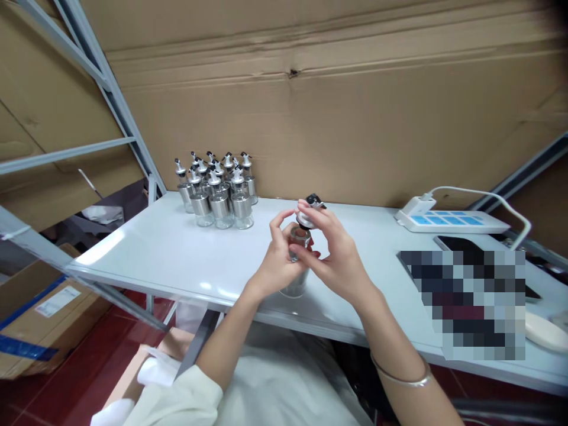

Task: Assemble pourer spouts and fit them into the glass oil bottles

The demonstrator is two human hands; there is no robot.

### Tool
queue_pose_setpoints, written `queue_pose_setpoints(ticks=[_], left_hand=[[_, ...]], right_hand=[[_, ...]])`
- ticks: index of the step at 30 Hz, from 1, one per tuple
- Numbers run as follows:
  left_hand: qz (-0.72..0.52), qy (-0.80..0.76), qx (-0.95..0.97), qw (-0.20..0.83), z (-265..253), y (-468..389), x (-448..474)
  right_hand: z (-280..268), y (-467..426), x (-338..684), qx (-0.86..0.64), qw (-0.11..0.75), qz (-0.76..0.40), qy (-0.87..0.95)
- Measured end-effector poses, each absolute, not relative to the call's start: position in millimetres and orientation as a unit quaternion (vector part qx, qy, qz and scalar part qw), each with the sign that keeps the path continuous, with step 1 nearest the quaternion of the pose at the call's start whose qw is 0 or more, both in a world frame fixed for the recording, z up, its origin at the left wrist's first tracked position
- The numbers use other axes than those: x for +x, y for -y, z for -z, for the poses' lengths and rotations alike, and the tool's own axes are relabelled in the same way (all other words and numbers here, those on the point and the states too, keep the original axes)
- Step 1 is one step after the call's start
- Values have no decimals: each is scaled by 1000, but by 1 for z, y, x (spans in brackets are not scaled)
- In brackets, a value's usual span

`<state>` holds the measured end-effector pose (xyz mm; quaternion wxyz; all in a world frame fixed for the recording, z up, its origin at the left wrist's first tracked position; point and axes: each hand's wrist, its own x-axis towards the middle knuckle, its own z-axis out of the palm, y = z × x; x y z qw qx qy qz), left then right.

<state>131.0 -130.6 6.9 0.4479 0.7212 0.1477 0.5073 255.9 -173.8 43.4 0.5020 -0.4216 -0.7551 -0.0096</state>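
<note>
A glass bottle (294, 289) stands on the table near its front edge, its round mouth facing up. My left hand (278, 260) is closed around the bottle's upper part. Between the fingertips of my right hand (341, 255) is a silver pourer top (305, 219) with a black tip. The pourer is tilted just above the bottle's mouth, and the mouth shows below it. My right thumb reaches across to the bottle neck. My fingers hide much of the bottle's body.
Several finished-looking bottles with steel sleeves and pourers (222, 204) stand grouped at the back left of the white table (146, 260). On the right lie a power strip (457, 221) with a plugged-in charger (418, 206), a phone (457, 244) and a blurred-out patch. Cardboard sheets (355, 130) wall the back.
</note>
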Motion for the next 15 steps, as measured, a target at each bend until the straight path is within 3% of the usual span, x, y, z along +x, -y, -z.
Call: queue_pose_setpoints(ticks=[9, 15], left_hand=[[-501, -158, 716, 460, -7, 132, 131], [-514, -165, 711, 450, -5, 131, 132]], right_hand=[[-46, 175, 255, -419, 481, -26, 770], [-40, 174, 254, -419, 513, -45, 748]])
